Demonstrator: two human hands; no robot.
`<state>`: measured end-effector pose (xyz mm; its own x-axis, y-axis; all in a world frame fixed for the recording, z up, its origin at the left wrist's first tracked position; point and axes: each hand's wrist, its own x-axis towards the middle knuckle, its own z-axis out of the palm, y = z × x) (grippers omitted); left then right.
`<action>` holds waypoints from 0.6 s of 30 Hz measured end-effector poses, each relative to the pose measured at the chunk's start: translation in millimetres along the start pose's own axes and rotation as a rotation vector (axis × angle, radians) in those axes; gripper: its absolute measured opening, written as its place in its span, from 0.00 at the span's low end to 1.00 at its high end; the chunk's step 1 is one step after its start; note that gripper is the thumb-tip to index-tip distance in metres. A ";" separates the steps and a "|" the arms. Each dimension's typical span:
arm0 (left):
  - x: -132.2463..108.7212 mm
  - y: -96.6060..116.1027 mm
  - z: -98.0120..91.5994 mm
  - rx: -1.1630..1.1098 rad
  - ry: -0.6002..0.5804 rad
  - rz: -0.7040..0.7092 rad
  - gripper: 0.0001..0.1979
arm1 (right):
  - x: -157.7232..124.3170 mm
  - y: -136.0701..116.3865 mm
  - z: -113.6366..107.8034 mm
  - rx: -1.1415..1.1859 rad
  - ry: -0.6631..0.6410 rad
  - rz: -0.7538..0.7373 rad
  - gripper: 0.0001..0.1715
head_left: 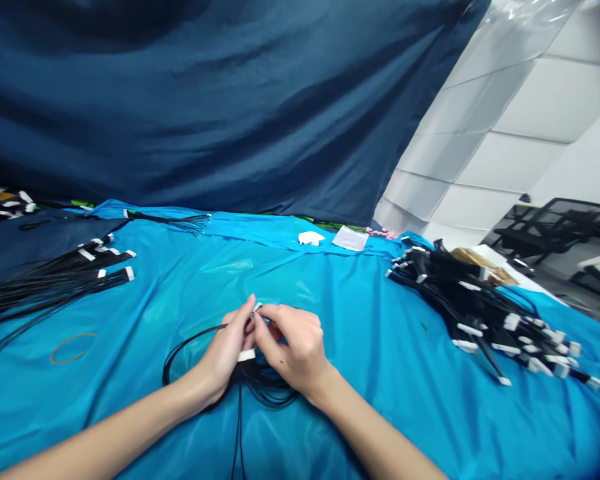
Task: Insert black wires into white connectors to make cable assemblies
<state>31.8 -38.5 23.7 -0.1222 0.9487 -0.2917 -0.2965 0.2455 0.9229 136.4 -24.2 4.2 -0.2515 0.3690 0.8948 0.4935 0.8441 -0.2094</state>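
Observation:
My left hand (226, 350) and my right hand (294, 343) meet over the middle of the blue cloth. Between their fingertips is a black cable (184, 345) near a small white connector (259, 307); the fingers of both hands are closed there. From my left hand the cable loops out to the left. A second white connector (247, 355), with a fan of thin black wires (267, 388) below it, lies between my palms. Two strands run down toward the bottom edge. The exact grip is partly hidden by the fingers.
Black cables with white connectors (55, 283) lie on the left, and a larger heap (473, 300) on the right. A rubber band (73, 348) rests at left on the blue cloth (350, 400). Farther back are a white scrap (311, 238), a clear bag (351, 238) and a dark curtain (205, 100).

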 end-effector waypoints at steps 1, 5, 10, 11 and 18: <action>0.2 -0.4 0.1 0.000 0.000 0.002 0.16 | 0.0 0.6 -0.1 0.000 0.001 0.003 0.05; 2.1 -2.0 -0.3 0.010 -0.011 0.020 0.17 | 0.3 1.9 -0.3 -0.006 0.000 0.007 0.05; 2.7 -2.0 -1.3 0.004 -0.005 0.005 0.15 | 0.0 -0.7 -0.5 -0.010 -0.012 0.006 0.06; 2.5 -2.1 -1.5 -0.001 -0.006 -0.008 0.14 | -0.2 -1.4 -0.4 -0.013 -0.011 0.002 0.06; 5.4 -7.6 -4.5 0.015 -0.004 -0.006 0.14 | -0.9 -0.7 0.3 -0.020 -0.005 0.001 0.06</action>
<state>29.1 -36.1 14.0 -0.1165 0.9481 -0.2958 -0.2832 0.2537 0.9249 136.0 -24.9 3.4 -0.2548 0.3715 0.8928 0.5101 0.8360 -0.2023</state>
